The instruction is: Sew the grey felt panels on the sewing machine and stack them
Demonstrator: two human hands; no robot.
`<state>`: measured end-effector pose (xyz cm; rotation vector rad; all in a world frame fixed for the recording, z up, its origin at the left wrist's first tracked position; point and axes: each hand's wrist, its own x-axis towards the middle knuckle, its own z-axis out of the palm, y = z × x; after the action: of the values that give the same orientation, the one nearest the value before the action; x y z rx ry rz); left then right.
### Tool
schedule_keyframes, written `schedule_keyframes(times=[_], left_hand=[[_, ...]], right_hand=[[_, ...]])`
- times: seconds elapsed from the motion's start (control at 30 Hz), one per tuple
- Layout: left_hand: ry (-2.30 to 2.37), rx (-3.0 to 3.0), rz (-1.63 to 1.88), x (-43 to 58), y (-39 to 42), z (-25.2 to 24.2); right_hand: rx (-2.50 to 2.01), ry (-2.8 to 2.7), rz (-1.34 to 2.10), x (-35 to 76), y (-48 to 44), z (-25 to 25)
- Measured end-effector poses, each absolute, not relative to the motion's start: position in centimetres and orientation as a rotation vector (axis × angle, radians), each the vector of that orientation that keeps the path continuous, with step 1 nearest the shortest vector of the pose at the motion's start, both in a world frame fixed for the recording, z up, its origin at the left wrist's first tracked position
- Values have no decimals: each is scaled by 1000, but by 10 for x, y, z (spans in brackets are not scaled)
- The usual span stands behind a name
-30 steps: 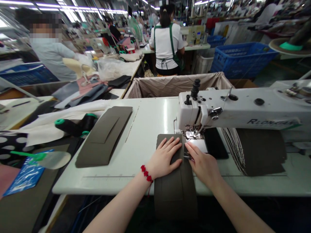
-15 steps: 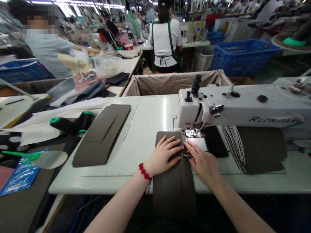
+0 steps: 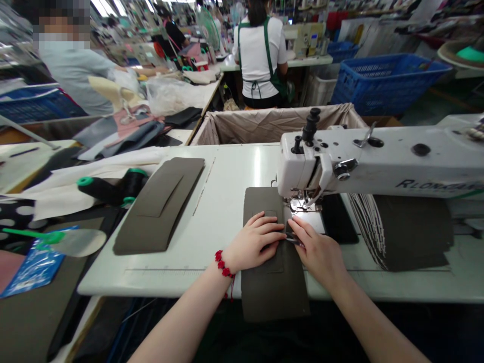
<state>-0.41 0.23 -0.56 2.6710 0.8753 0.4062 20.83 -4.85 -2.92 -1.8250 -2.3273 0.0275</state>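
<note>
left hand (image 3: 252,245) flat on dark panel (image 3: 275,295), right hand (image 3: 322,254) half-curled around metal tool (image 3: 292,239)

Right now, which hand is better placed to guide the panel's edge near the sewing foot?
Probably the right hand: its fingertips are at the right edge of the panel, closer to the sewing foot. The left hand lies across the panel, mostly left of that edge.

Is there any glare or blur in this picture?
Head view: glare streaks the pale table left of the sewing machine, whose metal plate shines brightly; head view, upper right: the large blue crate looks stretched and soft, while the left hand, right hand and brown-grey panel look clearer.
</note>
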Motion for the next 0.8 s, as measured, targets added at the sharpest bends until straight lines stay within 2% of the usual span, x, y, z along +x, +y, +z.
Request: schedule_keyframes(times=[0.8], left_hand=[[954, 2639, 394, -3, 1, -5]], right_hand=[[-1817, -2315, 60, 208, -49, -30]])
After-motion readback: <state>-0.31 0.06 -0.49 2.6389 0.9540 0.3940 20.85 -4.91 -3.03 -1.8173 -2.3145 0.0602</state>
